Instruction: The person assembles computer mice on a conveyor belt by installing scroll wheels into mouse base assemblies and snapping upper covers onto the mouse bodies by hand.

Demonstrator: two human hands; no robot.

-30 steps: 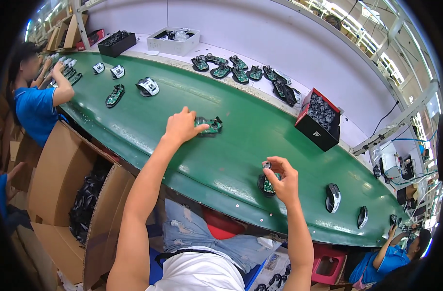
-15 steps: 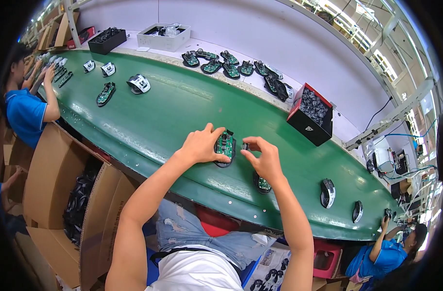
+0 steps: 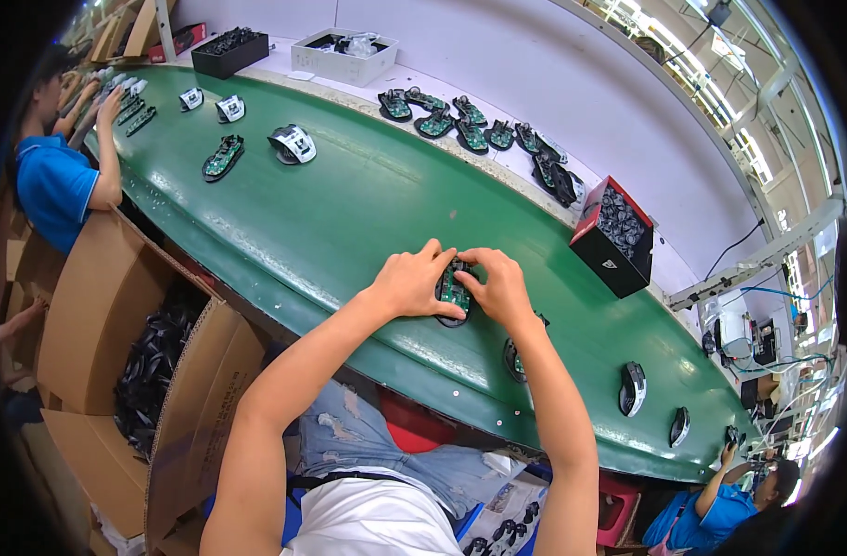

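Near the middle of the green belt, my left hand (image 3: 409, 283) grips a computer mouse base (image 3: 455, 295) with a green circuit board on its black bottom shell. The thumb lies across the board's near end and the fingers curl round its far left side. My right hand (image 3: 499, 289) is closed in a pinch over the far end of the same board. The small dark grey part seen in it earlier is now mostly hidden by the fingertips. Under my right forearm another mouse base (image 3: 513, 360) lies partly covered.
A black and red box (image 3: 618, 227) of small dark grey parts stands at the belt's far edge. Several mouse bases (image 3: 471, 137) lie on the white ledge. Mouse shells (image 3: 293, 145) sit on the belt. Co-workers in blue shirts (image 3: 57, 190) work at both sides; a cardboard carton (image 3: 94, 324) stands lower left.
My right hand has moved left with the small grey part, from beside the mouse base onto its board's far end. The whole view has shifted slightly.
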